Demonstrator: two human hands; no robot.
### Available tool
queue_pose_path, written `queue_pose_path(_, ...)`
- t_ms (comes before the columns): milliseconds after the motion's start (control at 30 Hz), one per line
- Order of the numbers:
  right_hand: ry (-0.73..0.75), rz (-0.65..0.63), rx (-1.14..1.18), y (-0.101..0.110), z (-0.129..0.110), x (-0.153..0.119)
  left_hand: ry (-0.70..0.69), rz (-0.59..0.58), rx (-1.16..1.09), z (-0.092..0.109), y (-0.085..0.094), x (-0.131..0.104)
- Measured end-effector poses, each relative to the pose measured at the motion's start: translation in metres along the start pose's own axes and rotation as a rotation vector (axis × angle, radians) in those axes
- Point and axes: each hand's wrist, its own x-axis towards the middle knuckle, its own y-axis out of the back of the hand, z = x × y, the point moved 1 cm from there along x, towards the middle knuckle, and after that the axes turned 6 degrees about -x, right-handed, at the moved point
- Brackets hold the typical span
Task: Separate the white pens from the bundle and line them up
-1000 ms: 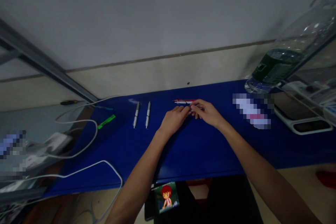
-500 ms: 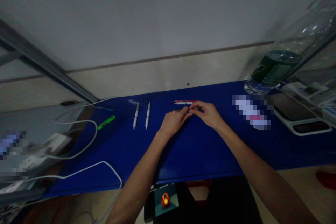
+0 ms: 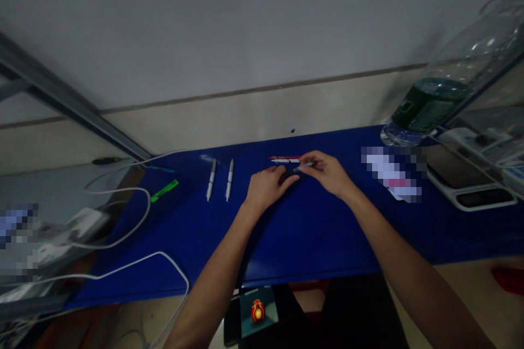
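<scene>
My right hand [image 3: 325,172] pinches a pale pen [image 3: 298,168] that points left over the blue table [image 3: 282,245]. Beside it my left hand [image 3: 268,184] rests on the table, thumb apart from the fingers, with nothing visible in it. Just behind the hands lie a red pen [image 3: 282,157] and a white pen [image 3: 284,161], their right ends partly hidden by my right hand. Two white-and-grey pens, one [image 3: 212,180] left of the other [image 3: 230,180], lie side by side to the left.
A green object [image 3: 164,191] and white cables [image 3: 149,207] are at the left. On the right stand a large bottle [image 3: 426,103] and a white-framed device [image 3: 462,174], near a blurred item [image 3: 388,174]. A phone [image 3: 257,311] lies below the table edge.
My hands have moved apart: the left thumb and fingers have spread and shifted slightly left, the right hand has moved slightly right. The pen in my right hand shows more.
</scene>
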Motion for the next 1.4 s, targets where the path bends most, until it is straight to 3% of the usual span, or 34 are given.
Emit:
queue_pose_path(167,-0.035,-0.027,0.045,0.002,-0.004,-0.001,0.094,0.029,0.012,-0.004,0.002,0.001)
queue_pose_path(467,-0.107,0.087,0.024,0.013,0.010,0.003,0.142,0.060,0.014,-0.005,0.004,0.001)
queue_pose_path(600,-0.030,0.067,-0.220,0.013,0.018,0.003,0.170,0.054,0.014,-0.005,0.004,0.002)
queue_pose_path(733,0.154,-0.057,-0.556,0.010,0.022,0.002,0.187,0.052,0.002,-0.006,0.003,0.002)
queue_pose_path(833,0.246,-0.105,-0.661,0.006,0.020,0.001,0.172,0.038,0.004,-0.005,0.000,0.002)
queue_pose_path(1000,0.214,-0.027,-0.533,-0.004,0.003,-0.002,0.095,-0.009,-0.001,0.004,-0.008,0.001)
queue_pose_path(1200,0.084,-0.143,-0.447,-0.011,-0.006,-0.005,-0.015,-0.028,-0.042,0.013,-0.009,-0.001)
queue_pose_path(1400,0.050,-0.111,-0.377,-0.007,-0.003,-0.005,-0.080,0.007,-0.042,0.009,-0.006,-0.002)
